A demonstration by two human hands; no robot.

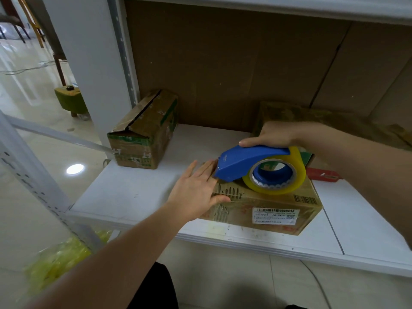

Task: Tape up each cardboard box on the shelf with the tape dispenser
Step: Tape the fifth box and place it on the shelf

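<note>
Right hand (273,134) first: we see it curled over the top of the blue tape dispenser (247,160), thumb lying along the handle, gripping it firmly. We take the labelled cardboard box (267,210) at the front of the white shelf (133,192) as our landmark. On top of this box rests the dispenser, its nose pointing toward the box's left end and its roll of clear yellowish tape (276,177) sitting on the lid toward the right. Our left hand (196,192) lies flat against the left end of the same box, fingers straight and spread over the top edge just beside the dispenser's nose, thumb pressed along the front face; it grips nothing. A white label with barcode (275,216) is stuck to the front face of the box. Behind and to the left of it, well apart, stands a second cardboard box (142,132) with green print, its top flaps meeting in a dark, open seam. Behind the landmark box to the right, partly hidden by the right forearm, we make out a third cardboard box (312,117) against the brown cardboard backing (223,63) of the shelf. Just beside the landmark box's right rear corner lies a small red object (323,175) that we cannot identify.
</note>
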